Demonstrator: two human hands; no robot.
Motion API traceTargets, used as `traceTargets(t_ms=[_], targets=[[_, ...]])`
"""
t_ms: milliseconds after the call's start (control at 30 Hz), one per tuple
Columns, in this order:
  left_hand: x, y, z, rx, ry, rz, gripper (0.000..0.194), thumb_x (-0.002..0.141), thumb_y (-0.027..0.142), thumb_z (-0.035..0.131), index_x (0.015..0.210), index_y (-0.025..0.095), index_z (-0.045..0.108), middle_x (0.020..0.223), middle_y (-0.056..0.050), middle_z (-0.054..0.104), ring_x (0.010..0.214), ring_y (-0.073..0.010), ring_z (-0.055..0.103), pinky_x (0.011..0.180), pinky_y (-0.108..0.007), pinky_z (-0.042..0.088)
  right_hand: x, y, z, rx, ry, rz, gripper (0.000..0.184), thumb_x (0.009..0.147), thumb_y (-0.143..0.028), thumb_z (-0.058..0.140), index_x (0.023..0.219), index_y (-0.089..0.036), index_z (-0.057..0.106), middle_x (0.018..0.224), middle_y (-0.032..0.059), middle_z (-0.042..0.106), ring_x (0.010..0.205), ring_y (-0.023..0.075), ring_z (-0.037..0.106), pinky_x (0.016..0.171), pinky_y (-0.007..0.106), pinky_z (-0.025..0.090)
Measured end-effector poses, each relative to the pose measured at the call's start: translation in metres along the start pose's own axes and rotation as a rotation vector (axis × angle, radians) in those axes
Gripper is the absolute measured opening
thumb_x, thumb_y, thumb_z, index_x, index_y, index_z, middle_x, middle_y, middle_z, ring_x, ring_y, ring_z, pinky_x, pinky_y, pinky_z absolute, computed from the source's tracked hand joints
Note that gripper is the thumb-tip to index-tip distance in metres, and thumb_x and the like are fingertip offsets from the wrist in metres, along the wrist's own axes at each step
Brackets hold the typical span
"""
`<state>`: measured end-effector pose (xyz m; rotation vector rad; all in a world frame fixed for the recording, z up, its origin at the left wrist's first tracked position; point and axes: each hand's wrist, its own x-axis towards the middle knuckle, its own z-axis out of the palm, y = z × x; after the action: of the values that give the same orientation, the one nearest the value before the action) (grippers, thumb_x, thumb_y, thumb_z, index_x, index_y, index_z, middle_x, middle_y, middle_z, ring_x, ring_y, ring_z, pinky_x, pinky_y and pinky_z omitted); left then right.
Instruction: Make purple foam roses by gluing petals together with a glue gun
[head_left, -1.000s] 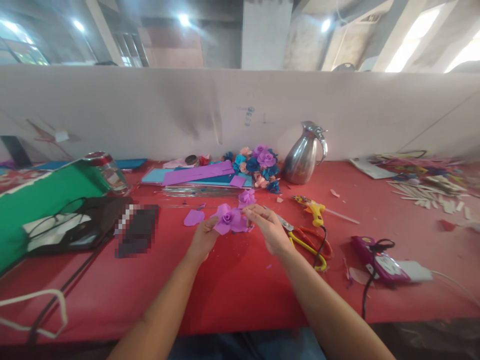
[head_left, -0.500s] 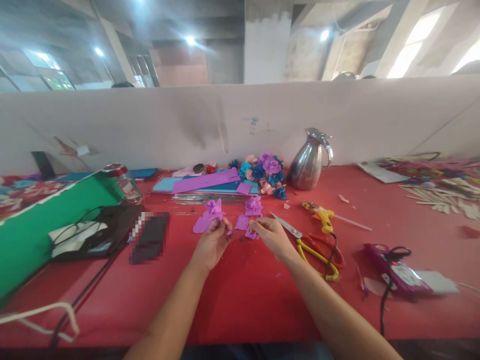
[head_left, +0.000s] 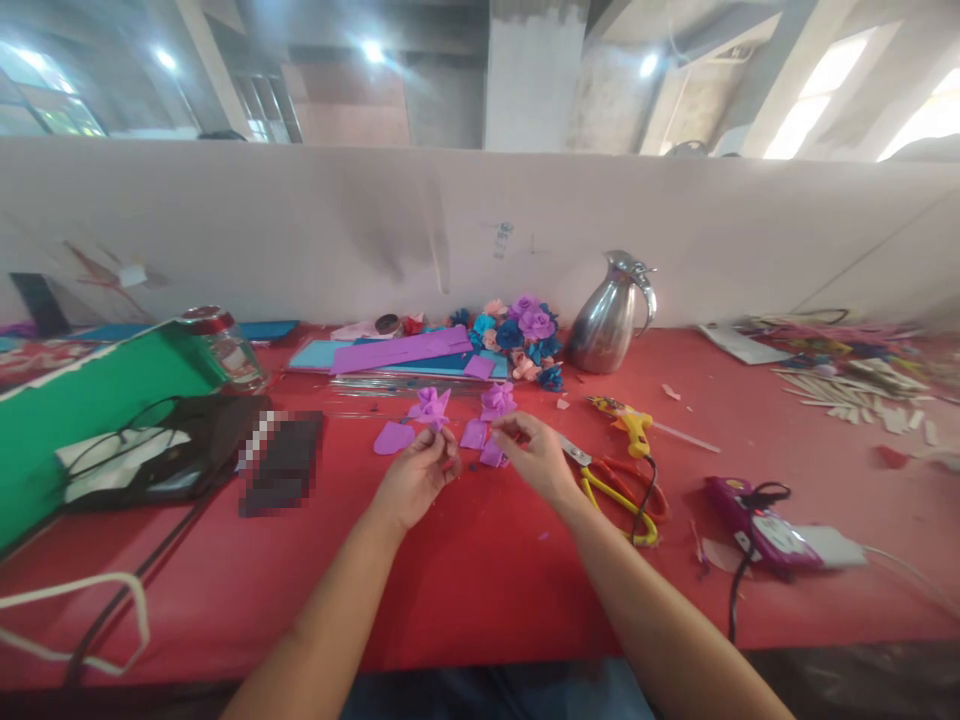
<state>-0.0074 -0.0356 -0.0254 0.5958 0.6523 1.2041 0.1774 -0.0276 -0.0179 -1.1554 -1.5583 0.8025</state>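
Note:
My left hand [head_left: 415, 478] pinches the base of a purple paper flower [head_left: 433, 405], holding it upright above the red table. To its right is my right hand [head_left: 534, 455], thumb and fingers drawn together; anything between the fingertips is too small to make out. Just under those fingertips lie folded purple pieces [head_left: 493, 453]. Another purple paper flower [head_left: 498, 399] rests behind them, with a small purple petal [head_left: 474, 434] beside it. A rounded purple petal [head_left: 394, 437] lies left of the held flower.
Scissors [head_left: 619, 500] and a yellow glue gun [head_left: 634, 430] lie at right, before a steel jug [head_left: 606, 320]. Finished paper flowers [head_left: 532, 325] and purple sheets [head_left: 405, 350] sit at the back. A purple device [head_left: 772, 530] with cords is far right; a dark bag [head_left: 202, 440] is left.
My right hand has lifted slightly off the purple pieces. The flower in my left hand has turned more upright. The whole view has shifted a little.

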Motion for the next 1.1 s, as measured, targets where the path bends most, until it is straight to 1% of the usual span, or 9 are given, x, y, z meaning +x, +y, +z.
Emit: traceTargets(t_ms=[167,267,367,567,667,733,833,933,1100], targets=[[-0.003,-0.005,0.002,0.112,-0.068,-0.065,0.016,0.07,0.026,0.076,0.074,0.016,0.065,0.069,0.0,0.058,0.067,-0.0105,0.056,0.063,-0.024,0.049,-0.01,-0.014,0.013,0.122,-0.107,-0.096,0.02,0.076,-0.032,0.064,0.091,-0.019,0.063,0.089,0.0038,0.067,0.081,0.0163,0.059,0.074,0.029,0.045],[-0.004,-0.007,0.0,0.14,-0.119,-0.074,0.018,0.067,0.027,0.078,0.074,0.014,0.068,0.069,-0.001,0.06,0.066,-0.0104,0.055,0.065,-0.024,0.048,-0.012,-0.015,0.013,0.209,-0.152,-0.072,0.024,0.076,-0.036,0.065,0.093,-0.019,0.064,0.092,0.004,0.065,0.083,0.0164,0.06,0.075,0.028,0.046],[-0.005,-0.01,-0.001,0.167,-0.144,-0.074,0.019,0.066,0.025,0.079,0.077,0.013,0.07,0.072,-0.002,0.062,0.066,-0.01,0.054,0.065,-0.024,0.045,-0.012,-0.014,0.012,0.275,-0.206,-0.011,0.028,0.075,-0.039,0.067,0.095,-0.02,0.064,0.087,0.0034,0.066,0.08,0.0168,0.061,0.072,0.028,0.047],[-0.007,-0.011,0.0,0.251,-0.206,-0.048,0.02,0.067,0.029,0.078,0.073,0.012,0.069,0.066,-0.001,0.058,0.065,-0.011,0.052,0.066,-0.025,0.043,-0.013,-0.014,0.016,0.386,-0.23,0.086,0.024,0.074,-0.041,0.067,0.08,-0.019,0.063,0.069,0.0014,0.064,0.068,0.0158,0.062,0.064,0.027,0.047],[-0.007,-0.012,0.004,0.281,-0.159,-0.005,0.021,0.067,0.031,0.078,0.074,0.013,0.069,0.067,-0.002,0.059,0.066,-0.0115,0.052,0.065,-0.025,0.042,-0.012,-0.014,0.018,0.382,-0.195,0.086,0.021,0.074,-0.039,0.066,0.076,-0.018,0.061,0.067,0.0007,0.063,0.064,0.0145,0.06,0.063,0.026,0.046],[-0.007,-0.012,0.007,0.292,-0.116,0.036,0.021,0.066,0.031,0.079,0.073,0.014,0.069,0.067,-0.002,0.06,0.065,-0.0114,0.052,0.064,-0.025,0.043,-0.012,-0.014,0.018,0.325,-0.144,0.059,0.019,0.073,-0.036,0.065,0.076,-0.019,0.061,0.07,0.0004,0.063,0.064,0.0135,0.058,0.063,0.026,0.045],[-0.004,-0.012,0.009,0.291,-0.093,0.103,0.022,0.064,0.032,0.08,0.067,0.014,0.066,0.064,-0.002,0.06,0.063,-0.0115,0.054,0.063,-0.024,0.044,-0.011,-0.012,0.019,0.226,-0.082,0.033,0.016,0.074,-0.034,0.064,0.078,-0.018,0.063,0.073,0.0004,0.064,0.064,0.0125,0.056,0.062,0.025,0.044],[0.0,-0.01,0.009,0.283,-0.047,0.132,0.023,0.063,0.031,0.08,0.066,0.016,0.063,0.063,-0.001,0.061,0.06,-0.0112,0.055,0.061,-0.023,0.045,-0.011,-0.01,0.02,0.187,-0.069,0.031,0.015,0.075,-0.032,0.062,0.08,-0.018,0.065,0.074,0.0011,0.065,0.063,0.0125,0.056,0.06,0.025,0.044],[0.006,-0.005,0.004,0.291,0.076,0.162,0.027,0.06,0.029,0.082,0.075,0.016,0.063,0.065,0.0,0.063,0.057,-0.0087,0.054,0.058,-0.02,0.045,-0.003,-0.006,0.018,0.132,-0.059,0.017,0.013,0.075,-0.026,0.056,0.079,-0.018,0.066,0.077,0.0019,0.068,0.065,0.014,0.059,0.06,0.026,0.045]])
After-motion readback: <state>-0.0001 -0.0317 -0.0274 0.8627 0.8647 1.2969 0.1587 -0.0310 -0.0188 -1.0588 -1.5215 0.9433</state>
